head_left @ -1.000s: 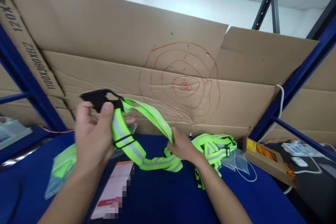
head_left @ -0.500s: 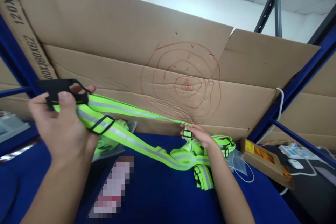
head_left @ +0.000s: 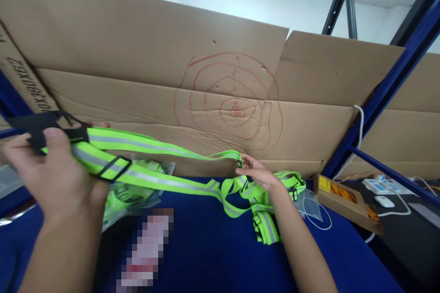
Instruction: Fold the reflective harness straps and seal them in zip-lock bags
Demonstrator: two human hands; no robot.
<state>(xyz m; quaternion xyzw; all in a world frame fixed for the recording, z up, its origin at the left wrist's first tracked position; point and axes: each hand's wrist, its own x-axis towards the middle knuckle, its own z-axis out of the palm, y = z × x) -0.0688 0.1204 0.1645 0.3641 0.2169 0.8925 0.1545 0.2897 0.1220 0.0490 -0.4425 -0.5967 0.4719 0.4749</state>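
Note:
My left hand [head_left: 62, 169] is closed around the black end piece [head_left: 37, 123] of a neon-yellow reflective harness [head_left: 161, 182], thumb pressed on top. Two grey-striped straps run from it to the right, the lower one with a black slide buckle [head_left: 113, 168] close to my fingers. At the far end of the upper strap, my right hand [head_left: 259, 174] has its fingertips on the strap by a small dark buckle. The rest of the harness lies looped under and beside that hand, its ends partly hidden by the forearm. A rolled neon strap [head_left: 266, 229] rests just below.
Behind stands a cardboard panel [head_left: 137, 46] with red target rings. On the blue tabletop [head_left: 202, 247] are bagged neon straps [head_left: 127, 194], a blurred-out flat object [head_left: 147, 247], a clear bag [head_left: 311, 206] and a carton with orange contents [head_left: 347, 201]. A white mouse [head_left: 384, 201] is farther right.
My left hand has moved left and slightly down in view with the black piece. The upper strap now sags near my right hand, and a loop has opened in the lower strap. The view has shifted.

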